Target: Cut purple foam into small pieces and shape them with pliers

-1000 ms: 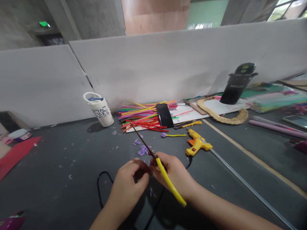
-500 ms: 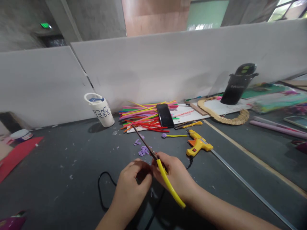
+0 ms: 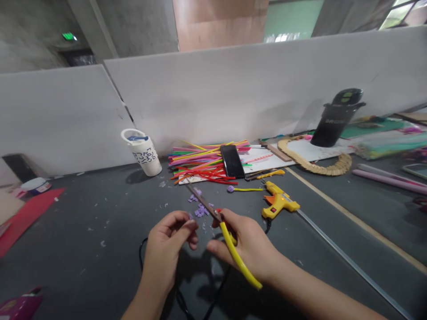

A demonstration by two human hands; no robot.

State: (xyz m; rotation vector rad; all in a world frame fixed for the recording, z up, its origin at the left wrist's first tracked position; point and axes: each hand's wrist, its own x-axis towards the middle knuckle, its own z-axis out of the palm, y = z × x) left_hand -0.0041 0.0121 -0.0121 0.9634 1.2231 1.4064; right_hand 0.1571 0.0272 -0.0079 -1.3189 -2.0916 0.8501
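My right hand (image 3: 248,242) is wrapped round a pair of scissors (image 3: 238,260) with yellow handles; the dark blades point up and to the left, away from me. Close beside it, my left hand (image 3: 168,240) is closed in a pinch, and a bit of a small purple piece (image 3: 191,217) shows at its fingertips. Just beyond the hands, several small purple pieces (image 3: 202,210) lie scattered on the dark table. A yellow stick with a purple tip (image 3: 248,190) lies farther back, left of a yellow glue gun (image 3: 280,201) that has a long clear glue stick in it.
Coloured strips (image 3: 196,162) lie at the back under a black phone (image 3: 232,161). A white cup (image 3: 147,155) stands to their left, a black bottle (image 3: 335,120) to the right beside a curved tan band (image 3: 313,166). A black cord (image 3: 180,298) runs under my hands.
My left hand has moved left, away from my right hand, and the purple piece now shows in its fingers. My right thumb has come into sight. The scissors stay in my right hand.
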